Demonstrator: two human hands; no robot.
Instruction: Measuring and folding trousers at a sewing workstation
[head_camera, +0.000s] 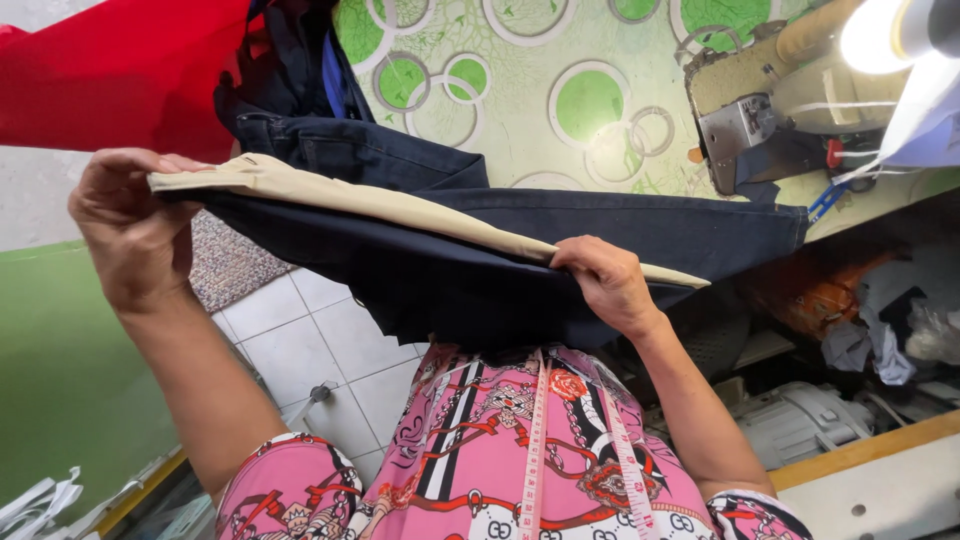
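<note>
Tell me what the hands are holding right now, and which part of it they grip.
Both hold dark navy trousers with a beige lining strip. The left hand pinches the strip's end; the right hand grips its folded edge further along.

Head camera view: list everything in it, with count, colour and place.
Dark garment: one, navy, stretched between both hands.
Beige strip: one, tan, along the garment's upper edge.
Red cloth: one, upper left.
Sewing machine: one, cream, upper right on the table.
Table cover: one, green with circles, top centre.
Tape measure: one, pink, hanging over the patterned pink clothing.
Floor tiles: white, lower left.
Left hand: gripping the strip's end.
Right hand: pinching the strip.
</note>
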